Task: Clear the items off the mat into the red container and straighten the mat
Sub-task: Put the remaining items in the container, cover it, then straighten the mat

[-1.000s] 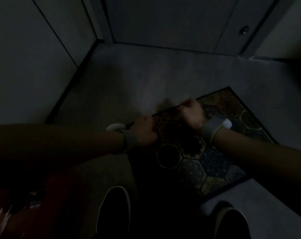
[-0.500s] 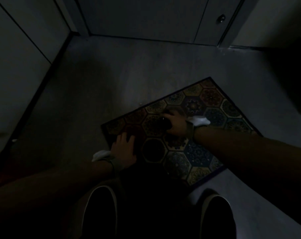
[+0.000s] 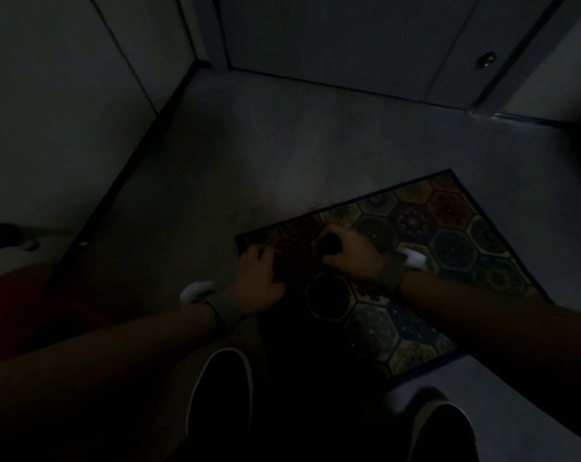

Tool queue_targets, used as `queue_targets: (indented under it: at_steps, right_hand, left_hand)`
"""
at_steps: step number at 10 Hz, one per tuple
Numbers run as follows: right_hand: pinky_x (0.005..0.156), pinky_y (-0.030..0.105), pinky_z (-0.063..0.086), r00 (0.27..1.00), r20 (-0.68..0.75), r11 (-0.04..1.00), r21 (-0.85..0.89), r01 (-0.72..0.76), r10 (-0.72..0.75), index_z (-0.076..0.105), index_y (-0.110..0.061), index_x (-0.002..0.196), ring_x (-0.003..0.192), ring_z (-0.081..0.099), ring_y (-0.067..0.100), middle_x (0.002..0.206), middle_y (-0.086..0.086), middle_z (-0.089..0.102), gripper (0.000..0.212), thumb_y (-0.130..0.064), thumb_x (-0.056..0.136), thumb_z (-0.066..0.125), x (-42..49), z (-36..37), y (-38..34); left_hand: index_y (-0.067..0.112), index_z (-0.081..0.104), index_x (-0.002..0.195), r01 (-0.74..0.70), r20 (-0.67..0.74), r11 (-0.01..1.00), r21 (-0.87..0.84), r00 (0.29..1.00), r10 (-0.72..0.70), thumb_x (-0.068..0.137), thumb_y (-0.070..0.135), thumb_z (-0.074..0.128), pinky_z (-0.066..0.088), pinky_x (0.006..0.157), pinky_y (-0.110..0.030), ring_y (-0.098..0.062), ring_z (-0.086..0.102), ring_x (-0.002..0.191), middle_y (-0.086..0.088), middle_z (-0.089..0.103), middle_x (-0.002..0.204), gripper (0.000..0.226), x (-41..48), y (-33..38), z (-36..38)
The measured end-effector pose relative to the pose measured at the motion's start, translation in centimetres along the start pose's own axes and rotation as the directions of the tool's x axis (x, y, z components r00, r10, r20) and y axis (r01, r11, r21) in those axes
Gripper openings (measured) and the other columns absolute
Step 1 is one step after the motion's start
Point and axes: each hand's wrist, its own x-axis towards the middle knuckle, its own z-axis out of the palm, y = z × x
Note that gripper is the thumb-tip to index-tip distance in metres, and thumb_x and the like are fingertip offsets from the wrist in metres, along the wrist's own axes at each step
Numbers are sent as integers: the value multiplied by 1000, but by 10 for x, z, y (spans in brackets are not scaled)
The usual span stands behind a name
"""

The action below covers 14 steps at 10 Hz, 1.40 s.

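Lighting very dim. Hexagon-patterned mat [image 3: 455, 248] lies flat on the grey floor [image 3: 282, 155], skewed to the walls: long axis runs from lower left to upper right, far corner pointing toward the door [image 3: 349, 38] side, near right corner close to the right shoe [image 3: 449, 431].

Left hand [image 3: 261, 281] sits at the mat's left end, fingers curled down onto the edge near the left corner; whether they pinch the edge I cannot tell. Right hand [image 3: 350, 253] is on the mat just beside the left hand, fingers closed around a small dark object [image 3: 330, 245]; its identity is not resolvable. Both wrists carry grey bands with a white piece attached.

Red container [image 3: 12, 305] is at the left edge of view, well apart from the mat, mostly in shadow, against the wall's dark baseboard [image 3: 122, 181]. Left shoe [image 3: 221, 391] stands on the floor below the left forearm, off the mat as far as can be seen. Floor between mat and door is bare grey.
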Motion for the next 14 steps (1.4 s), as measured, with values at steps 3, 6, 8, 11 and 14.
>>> queue_targets:
  at_steps: [3, 6, 8, 11, 14]
  right_hand:
    - [88, 26, 47, 977, 83, 934, 321, 158, -194, 62, -21, 112, 97, 62, 10, 110, -2, 67, 35, -17, 78, 68, 1, 46, -148]
    - [69, 18, 49, 898, 244, 868, 437, 236, -367, 57, -36, 117, 90, 63, 1, 109, -21, 58, 39, -25, 81, 69, -21, 137, -272]
    - [61, 27, 58, 866, 381, 842, 533, 80, -324, 56, -36, 115, 81, 69, 13, 106, -15, 61, 36, -22, 84, 68, -44, 194, -306]
    - [47, 22, 49, 720, 579, 917, 334, 217, -381, 48, -30, 122, 61, 62, 13, 93, -2, 65, 42, -25, 85, 66, -61, 252, -327]
    - [77, 30, 60, 703, 600, 913, 363, 186, -382, 49, -37, 124, 91, 65, 6, 115, -13, 56, 44, -38, 84, 66, -60, 256, -309]
  left_hand:
    - [10, 50, 130, 58, -431, 955, -292, 883, -186, 78, 7, 66, 33, 107, -31, -28, 42, 124, -13, 43, 129, 55, -109, -56, -86]
    - [30, 54, 112, 126, -350, 488, -864, 546, -761, 76, 18, 58, 57, 76, -40, -23, 67, 96, -6, 60, 114, 38, -238, -186, -72]
    - [-1, 55, 120, 248, -77, 228, -942, 501, -862, 92, 0, 49, 50, 63, -24, -23, 57, 79, -12, 57, 102, 28, -280, -235, -34]
    - [0, 62, 106, 443, 15, 218, -870, 466, -885, 96, -1, 48, 43, 82, -20, -27, 56, 97, -13, 58, 105, 18, -295, -252, -32]
    - [16, 54, 86, 240, -12, 110, -964, 377, -926, 94, 9, 47, 49, 75, -32, -13, 55, 76, 0, 57, 85, 13, -290, -247, -28]
